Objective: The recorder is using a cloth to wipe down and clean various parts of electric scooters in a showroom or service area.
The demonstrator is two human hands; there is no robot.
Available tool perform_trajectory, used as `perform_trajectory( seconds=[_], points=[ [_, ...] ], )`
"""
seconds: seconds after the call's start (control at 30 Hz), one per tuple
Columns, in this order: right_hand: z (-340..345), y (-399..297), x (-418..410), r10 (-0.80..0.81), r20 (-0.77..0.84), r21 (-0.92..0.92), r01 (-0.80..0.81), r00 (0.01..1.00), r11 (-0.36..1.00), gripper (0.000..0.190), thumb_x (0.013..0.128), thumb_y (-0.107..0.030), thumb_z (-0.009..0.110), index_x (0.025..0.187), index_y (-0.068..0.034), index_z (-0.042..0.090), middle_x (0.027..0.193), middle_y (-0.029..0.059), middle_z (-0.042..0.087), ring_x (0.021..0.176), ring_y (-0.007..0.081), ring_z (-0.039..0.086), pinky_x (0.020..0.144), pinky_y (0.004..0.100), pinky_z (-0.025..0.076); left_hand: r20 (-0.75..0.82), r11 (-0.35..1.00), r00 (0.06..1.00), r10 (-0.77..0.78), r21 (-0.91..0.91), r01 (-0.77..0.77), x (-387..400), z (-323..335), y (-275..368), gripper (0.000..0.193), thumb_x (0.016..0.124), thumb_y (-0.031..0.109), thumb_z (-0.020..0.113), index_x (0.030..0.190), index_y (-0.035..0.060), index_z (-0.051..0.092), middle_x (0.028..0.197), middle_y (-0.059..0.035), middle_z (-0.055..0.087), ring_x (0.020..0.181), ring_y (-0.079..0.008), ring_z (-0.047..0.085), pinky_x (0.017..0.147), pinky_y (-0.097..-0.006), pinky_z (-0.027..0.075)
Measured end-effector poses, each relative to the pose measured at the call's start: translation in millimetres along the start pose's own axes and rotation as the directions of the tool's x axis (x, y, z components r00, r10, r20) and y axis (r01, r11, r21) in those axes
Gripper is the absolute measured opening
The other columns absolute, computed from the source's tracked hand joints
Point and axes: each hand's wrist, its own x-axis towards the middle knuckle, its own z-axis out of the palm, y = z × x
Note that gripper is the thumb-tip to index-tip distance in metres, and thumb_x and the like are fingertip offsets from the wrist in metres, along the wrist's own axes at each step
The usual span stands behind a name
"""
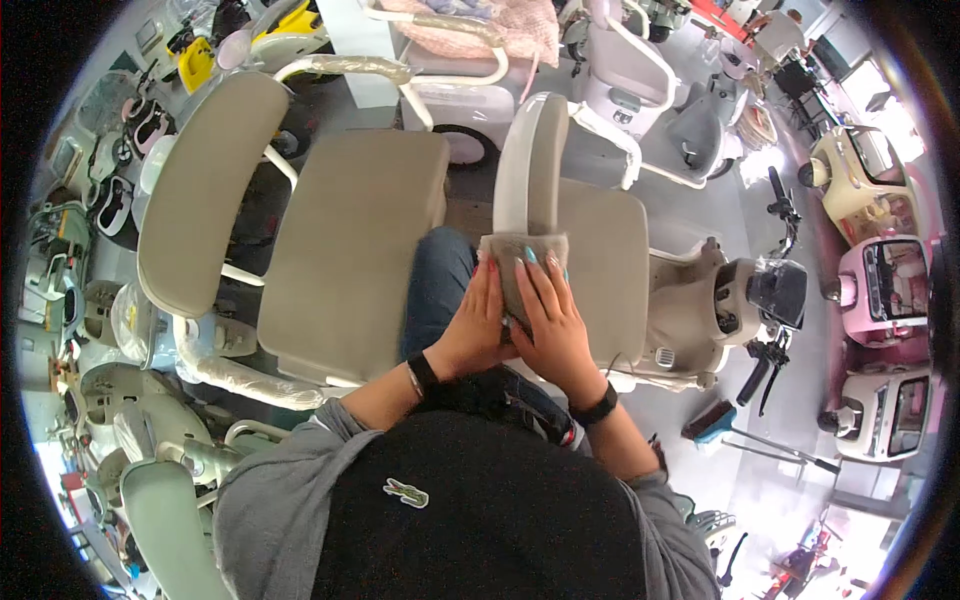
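Both my left hand point(474, 315) and my right hand point(551, 319) press flat, fingers extended, on a greyish-brown piece of wrap or cloth point(517, 247). It covers the near end of an upright padded backrest point(550, 165) with a pale back shell. Whether the fingers grip the wrap, I cannot tell. A taupe front seat point(607, 277) lies right beside my right hand. To the left of my hands, past my jeans-clad knee, is a wide taupe rear seat point(352, 247) with its own backrest point(214, 195).
White armrest tubes, partly in plastic film point(247, 382), flank the rear seat. Handlebars point(765, 367) stand at the right, with a broom point(709, 424) on the floor near them. Several other scooters and small vehicle bodies point(881, 292) surround me. A person point(784, 34) is far off at upper right.
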Motion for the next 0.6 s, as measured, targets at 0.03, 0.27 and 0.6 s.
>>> perform_trajectory(
  seconds=[0.03,0.27,0.6],
  points=[
    [5.4,-0.6,-7.0,0.047,-0.035,0.019,-0.047,0.998,0.999,0.072,0.082,-0.018,0.061,0.147,-0.004,0.034,0.15,0.0164,0.034,0.142,0.0396,0.026,0.114,0.0498,0.028,-0.026,0.997,0.998,0.053,0.056,-0.052,-0.7,-1.9,-0.3,0.119,0.07,0.039,0.08,0.145,-0.0162,0.005,0.15,-0.039,0.009,0.142,-0.0505,0.014,0.117,-0.0538,0.017],
    [25.5,0.1,-34.5,0.119,-0.035,-0.066,-0.121,0.992,0.99,0.077,0.082,-0.016,0.066,0.145,0.006,0.028,0.15,0.0267,0.029,0.141,0.0478,0.025,0.112,0.0513,0.031,0.098,0.987,0.984,0.15,0.048,-0.155,0.4,-12.9,16.3,0.087,0.085,0.023,0.057,0.142,-0.0201,0.008,0.15,-0.0414,0.008,0.142,-0.0542,0.008,0.117,-0.0568,0.014],
    [50.1,-5.5,-85.3,0.161,0.03,-0.099,-0.157,0.987,0.983,0.081,0.078,-0.02,0.069,0.143,0.007,0.029,0.147,0.0323,0.029,0.139,0.0495,0.028,0.112,0.0517,0.032,0.206,0.859,0.949,0.24,0.409,-0.306,-23.7,-3.7,15.0,0.087,0.076,0.036,0.068,0.144,-0.0052,0.033,0.155,-0.0238,0.018,0.143,-0.0425,0.018,0.116,-0.0617,0.016]
  ],
)
